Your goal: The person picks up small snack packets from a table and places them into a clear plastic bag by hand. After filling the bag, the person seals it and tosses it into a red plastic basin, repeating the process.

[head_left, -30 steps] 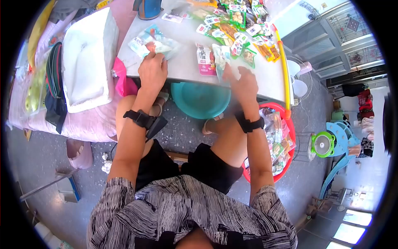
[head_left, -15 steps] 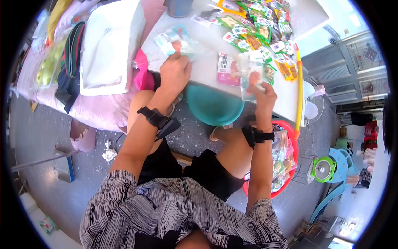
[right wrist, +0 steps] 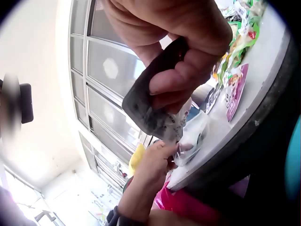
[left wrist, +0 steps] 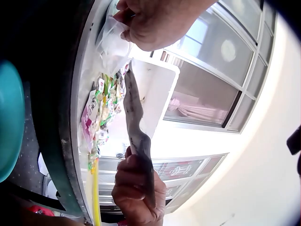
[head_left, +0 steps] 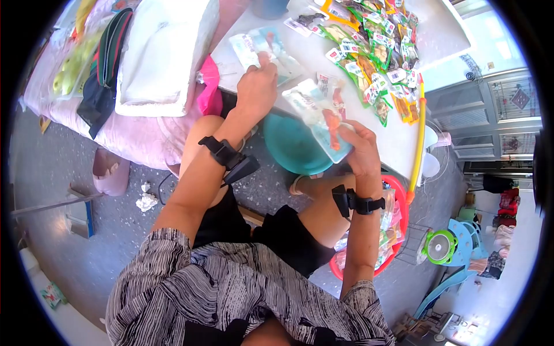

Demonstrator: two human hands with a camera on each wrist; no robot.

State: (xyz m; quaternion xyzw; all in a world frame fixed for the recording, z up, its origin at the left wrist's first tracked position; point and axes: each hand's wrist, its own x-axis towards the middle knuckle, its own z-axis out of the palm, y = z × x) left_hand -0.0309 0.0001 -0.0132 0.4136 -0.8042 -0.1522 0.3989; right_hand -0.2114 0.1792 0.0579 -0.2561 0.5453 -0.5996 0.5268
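My left hand [head_left: 257, 87] pinches a clear bag [head_left: 266, 46] printed in pale blue, with something reddish in it, over the table's left part. In my right hand [head_left: 363, 149] a similar flat packet [head_left: 318, 118] is gripped by its lower right end, held up at the table's front edge. Seen from the right wrist, the packet's dark side [right wrist: 150, 96] lies between thumb and fingers. A pink-and-white packet [right wrist: 236, 92] lies on the table; the held packet partly covers it in the head view.
Many snack packets [head_left: 375, 46] are heaped at the table's back right, beside a yellow tube [head_left: 419, 138]. Below are a teal basin [head_left: 294, 144] and a red basin [head_left: 398, 254] of packets. A white foam box [head_left: 161, 57] stands at left.
My right hand has picked up the packet from the table and brought it left, tilting it across the front edge. The left hand keeps its hold on the bag. The head view has shifted.
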